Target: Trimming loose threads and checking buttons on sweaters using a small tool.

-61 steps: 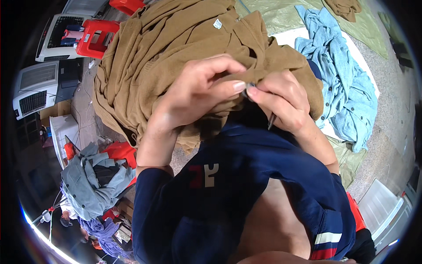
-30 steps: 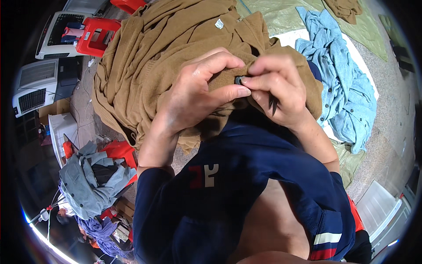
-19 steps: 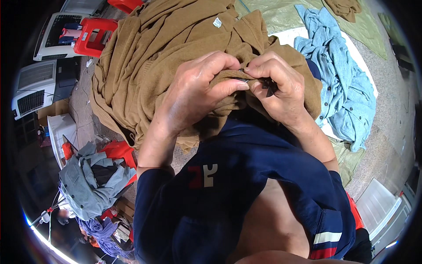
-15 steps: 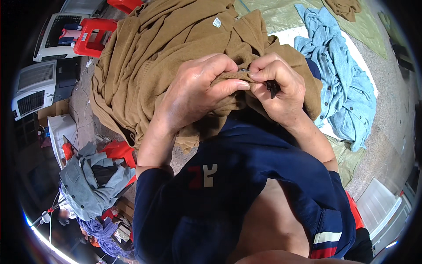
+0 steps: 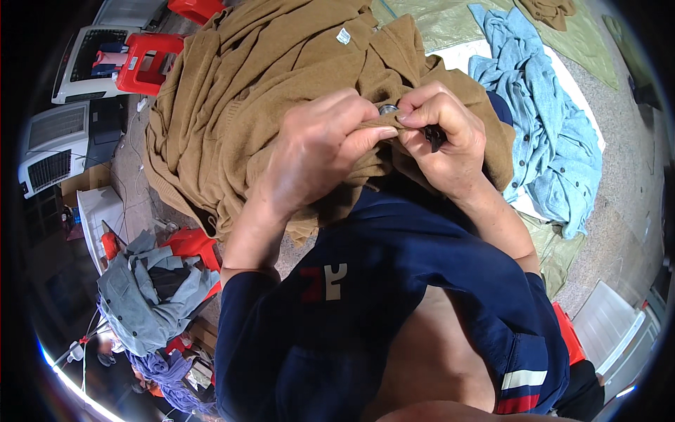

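A large brown knit garment [image 5: 281, 77] lies in folds before me and over my lap. My left hand [image 5: 320, 144] pinches a fold of it between thumb and fingers. Close beside it, my right hand [image 5: 446, 137] grips the same fold with thumb and forefinger. A shiny round button [image 5: 387, 109] shows on the knit between the two hands. Tucked in the curled fingers of my right hand is a small black object [image 5: 435, 137]; its kind cannot be made out, as the palm hides most of it.
At the right, a light blue buttoned cardigan [image 5: 555, 155] lies on a white sheet above green plastic sheeting [image 5: 590, 53]. Red stools [image 5: 150, 63] and white plastic crates stand at the left. A grey-blue garment [image 5: 137, 302] drapes over another red stool at lower left.
My left hand's fingers have shifted slightly along the fold, and more of the shiny button shows. The right hand keeps nearly the same place.
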`<control>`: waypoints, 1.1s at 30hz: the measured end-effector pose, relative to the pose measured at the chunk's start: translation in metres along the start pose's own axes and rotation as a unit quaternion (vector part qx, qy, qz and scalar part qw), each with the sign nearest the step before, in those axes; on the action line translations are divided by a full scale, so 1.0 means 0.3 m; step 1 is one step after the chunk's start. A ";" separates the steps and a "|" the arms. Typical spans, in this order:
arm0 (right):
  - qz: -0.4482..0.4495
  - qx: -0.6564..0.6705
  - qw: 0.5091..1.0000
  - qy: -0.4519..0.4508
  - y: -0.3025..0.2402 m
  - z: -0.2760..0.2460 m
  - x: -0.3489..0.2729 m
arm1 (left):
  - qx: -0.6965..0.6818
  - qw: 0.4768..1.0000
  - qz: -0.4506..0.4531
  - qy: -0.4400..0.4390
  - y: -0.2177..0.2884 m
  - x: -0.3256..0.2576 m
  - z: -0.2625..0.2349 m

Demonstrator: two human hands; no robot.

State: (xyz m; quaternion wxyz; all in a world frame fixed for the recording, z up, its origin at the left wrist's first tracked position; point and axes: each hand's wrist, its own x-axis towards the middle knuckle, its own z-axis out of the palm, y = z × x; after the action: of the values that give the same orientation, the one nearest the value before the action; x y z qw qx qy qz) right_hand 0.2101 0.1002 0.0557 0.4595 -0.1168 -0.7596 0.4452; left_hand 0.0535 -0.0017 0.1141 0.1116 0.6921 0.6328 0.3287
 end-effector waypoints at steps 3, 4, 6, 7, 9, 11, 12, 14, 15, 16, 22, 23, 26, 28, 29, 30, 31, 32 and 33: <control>-0.062 -0.050 0.996 0.029 0.001 0.007 -0.003 | 0.076 0.993 0.072 0.050 0.002 -0.006 0.026; -0.095 -0.075 0.992 0.029 -0.003 0.009 -0.002 | 0.115 0.983 0.108 0.090 0.000 -0.011 0.039; -0.147 -0.104 0.983 0.027 -0.003 0.019 -0.004 | 0.135 0.973 0.134 0.130 -0.017 -0.018 0.060; -0.148 -0.103 0.983 0.027 0.001 0.021 -0.006 | 0.160 0.965 0.149 0.142 -0.024 -0.028 0.068; -0.206 -0.153 0.965 0.061 0.015 0.020 -0.013 | 0.143 0.974 0.107 0.138 -0.027 -0.032 0.079; -0.210 -0.152 0.964 0.060 0.036 0.009 -0.026 | 0.025 0.991 0.010 0.132 -0.001 -0.023 0.091; -0.195 -0.131 0.971 0.041 0.038 0.007 -0.026 | -0.090 0.984 -0.090 0.124 0.010 -0.020 0.091; -0.148 -0.074 0.986 -0.015 0.036 -0.009 -0.029 | -0.080 0.989 -0.070 0.105 -0.027 -0.036 0.103; -0.148 -0.073 0.986 -0.015 0.034 -0.021 -0.023 | -0.097 0.986 -0.070 0.113 -0.044 -0.044 0.111; -0.122 -0.039 0.990 -0.061 0.030 -0.035 -0.015 | -0.114 0.983 -0.069 0.122 -0.055 -0.052 0.119; 0.067 0.017 0.997 -0.033 -0.015 -0.150 0.025 | -0.041 0.970 0.063 0.233 -0.058 -0.059 0.165; 0.152 -0.053 0.987 -0.022 -0.048 -0.174 0.037 | -0.029 0.968 0.083 0.234 -0.059 -0.053 0.168; 0.209 -0.199 0.956 -0.054 -0.079 -0.200 0.081 | 0.017 0.969 0.097 0.226 -0.052 -0.050 0.170; 0.244 -0.173 0.946 -0.123 -0.108 -0.204 0.090 | 0.023 0.969 0.107 0.224 -0.050 -0.044 0.172; 0.210 -0.130 0.961 -0.126 -0.100 -0.204 0.083 | 0.031 0.968 0.112 0.221 -0.051 -0.041 0.173; 0.176 -0.087 0.972 -0.129 -0.086 -0.202 0.068 | 0.028 0.968 0.114 0.221 -0.050 -0.039 0.174; 0.113 -0.056 0.984 -0.125 -0.062 -0.196 0.062 | 0.033 0.966 0.124 0.223 -0.052 -0.037 0.175; 0.115 -0.058 0.984 -0.124 -0.062 -0.204 0.067 | 0.038 0.965 0.134 0.224 -0.054 -0.035 0.176; 0.076 -0.107 0.981 -0.143 -0.070 -0.207 0.083 | 0.037 0.965 0.133 0.224 -0.056 -0.038 0.178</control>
State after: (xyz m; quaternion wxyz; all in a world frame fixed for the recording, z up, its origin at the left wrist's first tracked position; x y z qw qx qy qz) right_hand 0.2511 0.1381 0.0982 0.2956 -0.1576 -0.8499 0.4066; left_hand 0.0721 0.0042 0.0604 -0.1035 0.6826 0.5555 0.4634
